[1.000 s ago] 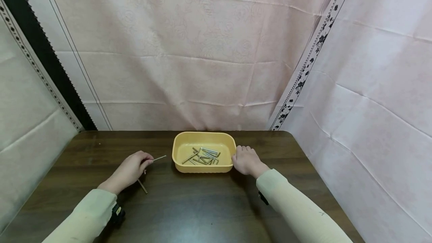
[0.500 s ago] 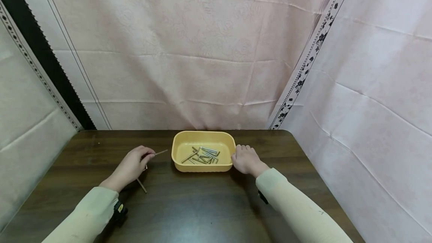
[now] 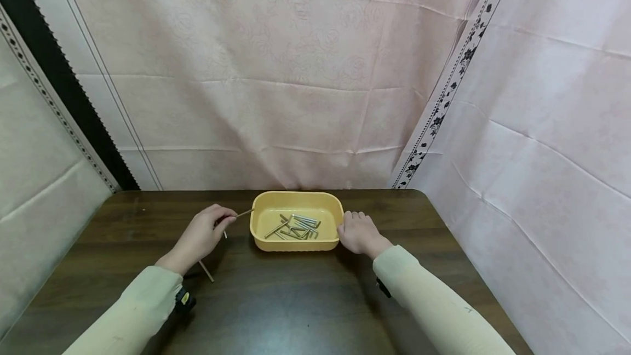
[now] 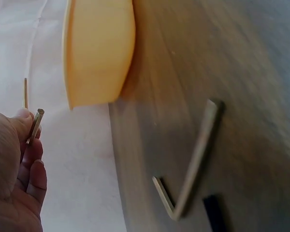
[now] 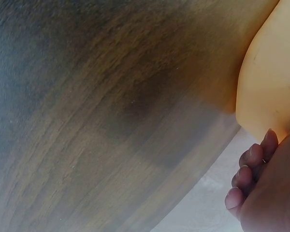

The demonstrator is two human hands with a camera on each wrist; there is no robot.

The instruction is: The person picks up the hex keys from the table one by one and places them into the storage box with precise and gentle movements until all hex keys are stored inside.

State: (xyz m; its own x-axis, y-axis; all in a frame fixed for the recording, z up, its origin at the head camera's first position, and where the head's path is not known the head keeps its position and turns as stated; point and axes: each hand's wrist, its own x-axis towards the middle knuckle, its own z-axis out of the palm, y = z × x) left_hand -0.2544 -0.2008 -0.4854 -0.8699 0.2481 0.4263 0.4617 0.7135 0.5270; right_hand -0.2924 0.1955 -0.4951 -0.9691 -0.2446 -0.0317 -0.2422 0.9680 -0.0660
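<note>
Pinched between the thumb and fingers of my left hand (image 3: 202, 234) is a metal hex key (image 4: 35, 126). Its long arm points right, and in the head view the tip overlaps the left rim of a yellow plastic tray (image 3: 296, 246). Several L-shaped hex keys (image 3: 307, 222) lie in a loose pile inside the tray. My right hand (image 3: 361, 233) grips the tray's right end, fingers curled at the outer wall; the thumb is hidden in the right wrist view. Another hex key (image 4: 195, 162) rests on the table below my left hand.
The dark wooden table (image 3: 276, 300) has rounded far corners. A pale cloth (image 3: 296, 97) hangs right behind its back edge, with more cloth on both sides. A dark strip (image 4: 213, 212) shows low in the left wrist view.
My left hand has moved right and away from me, bringing the held hex key up to the tray's left rim. The right hand and the tray have stayed in place.
</note>
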